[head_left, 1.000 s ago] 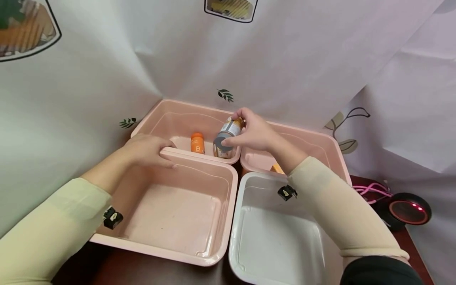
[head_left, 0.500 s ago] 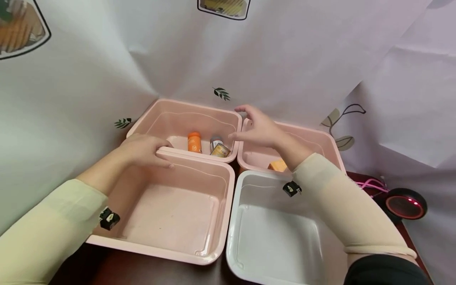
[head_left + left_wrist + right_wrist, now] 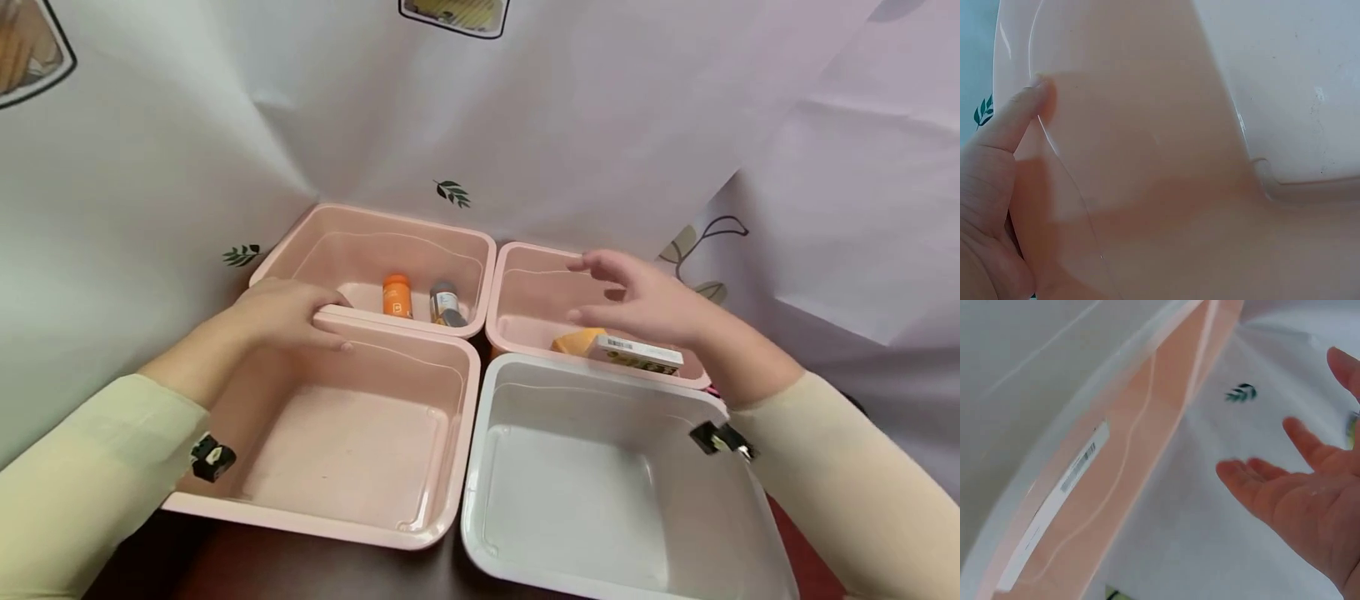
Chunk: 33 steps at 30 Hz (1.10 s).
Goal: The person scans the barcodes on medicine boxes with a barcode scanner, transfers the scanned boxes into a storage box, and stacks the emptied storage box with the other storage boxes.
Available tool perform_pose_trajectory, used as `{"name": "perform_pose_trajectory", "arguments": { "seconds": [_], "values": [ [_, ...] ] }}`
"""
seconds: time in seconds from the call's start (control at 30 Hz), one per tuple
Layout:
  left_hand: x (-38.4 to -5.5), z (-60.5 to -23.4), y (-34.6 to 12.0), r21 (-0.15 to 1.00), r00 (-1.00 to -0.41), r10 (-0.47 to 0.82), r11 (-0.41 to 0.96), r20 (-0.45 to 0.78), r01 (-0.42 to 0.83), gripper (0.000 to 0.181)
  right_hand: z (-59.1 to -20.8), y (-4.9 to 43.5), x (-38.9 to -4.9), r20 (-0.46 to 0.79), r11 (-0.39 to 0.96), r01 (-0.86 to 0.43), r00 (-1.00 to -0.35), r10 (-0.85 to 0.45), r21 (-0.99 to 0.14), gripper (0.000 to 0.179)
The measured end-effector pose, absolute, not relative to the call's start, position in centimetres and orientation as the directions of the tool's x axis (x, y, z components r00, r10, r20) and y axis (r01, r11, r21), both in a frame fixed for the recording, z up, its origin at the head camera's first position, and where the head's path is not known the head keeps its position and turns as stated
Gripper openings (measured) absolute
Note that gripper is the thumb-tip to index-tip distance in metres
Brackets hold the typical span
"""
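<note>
My left hand [image 3: 281, 317] grips the shared edge of the front left pink bin [image 3: 471, 392] and the back left pink bin [image 3: 491, 258]. Its thumb [image 3: 1019, 115] lies against the front bin's inner wall; its other fingers go over the rim. In the back left bin are an orange bottle [image 3: 397, 296] and a grey-lidded jar [image 3: 444, 298], with a second grey lid beside it, partly hidden. My right hand [image 3: 637, 300], fingers spread and holding nothing, hovers over the back right pink bin [image 3: 525, 283]. Beneath it sit a white box [image 3: 637, 353] with a barcode and an orange-yellow item [image 3: 579, 342].
A grey-white bin [image 3: 480, 467] stands at the front right, against the pink ones. White patterned sheeting [image 3: 570, 125] hangs behind and around the bins. The dark reddish table [image 3: 315, 571] shows along the front.
My right hand held a grey-lidded jar over the back left bin, let go of it there, and moved right above the back right bin. The left hand keeps its grip on the rims.
</note>
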<state>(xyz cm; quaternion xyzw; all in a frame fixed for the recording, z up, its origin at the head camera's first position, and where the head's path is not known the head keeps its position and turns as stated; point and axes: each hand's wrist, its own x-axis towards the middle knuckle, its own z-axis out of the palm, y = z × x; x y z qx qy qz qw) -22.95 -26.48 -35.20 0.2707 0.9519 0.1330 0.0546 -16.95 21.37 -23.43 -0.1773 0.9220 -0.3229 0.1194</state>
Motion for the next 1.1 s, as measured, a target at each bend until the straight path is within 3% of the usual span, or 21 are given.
{"name": "perform_pose_trajectory", "arguments": {
  "seconds": [0.13,0.3,0.47,0.57,0.67,0.73,0.87,1.0,1.1],
  "values": [
    [-23.0,-35.4,-26.6,0.276,-0.843,0.537,0.815,-0.025,0.510,0.056,-22.0,23.6,-13.6,-0.121,0.719,-0.213,-0.916,-0.383,-0.661,0.063],
    [-23.2,-35.3,-27.3,0.263,-0.833,0.552,0.809,-0.032,0.526,0.064,-21.7,25.9,-9.9,-0.024,0.674,-0.278,-0.915,-0.403,-0.685,0.057],
    [-23.0,-35.3,-27.4,0.257,-0.830,0.557,0.806,-0.023,0.534,0.069,-24.0,28.1,-6.4,0.197,0.638,-0.397,-0.911,-0.363,-0.659,0.050],
    [-22.8,-34.9,-27.0,0.345,-0.804,0.594,0.756,-0.007,0.556,0.070,-25.8,29.3,-4.9,0.388,0.606,-0.507,-0.861,-0.328,-0.613,0.049],
    [-22.3,-33.7,-25.6,0.461,-0.770,0.638,0.678,0.016,0.572,0.066,-27.1,30.5,-3.7,0.498,0.627,-0.560,-0.814,-0.298,-0.542,0.051],
    [-21.7,-32.8,-23.9,0.506,-0.744,0.666,0.627,0.045,0.592,0.060,-27.9,31.4,-3.0,0.495,0.694,-0.519,-0.828,-0.263,-0.498,0.053],
    [-19.9,-32.2,-19.3,0.473,-0.687,0.710,0.558,0.153,0.682,0.054,-29.7,32.9,-1.9,0.424,0.809,-0.398,-0.882,-0.206,-0.433,0.063],
    [-17.7,-32.7,-14.8,0.434,-0.634,0.748,0.513,0.196,0.741,0.063,-31.8,33.9,-1.3,0.323,0.831,-0.331,-0.926,-0.194,-0.448,0.066],
    [-16.0,-33.5,-12.5,0.411,-0.611,0.776,0.511,0.157,0.755,0.074,-33.2,34.0,-1.2,0.225,0.829,-0.297,-0.951,-0.212,-0.474,0.072]
  ]
}}
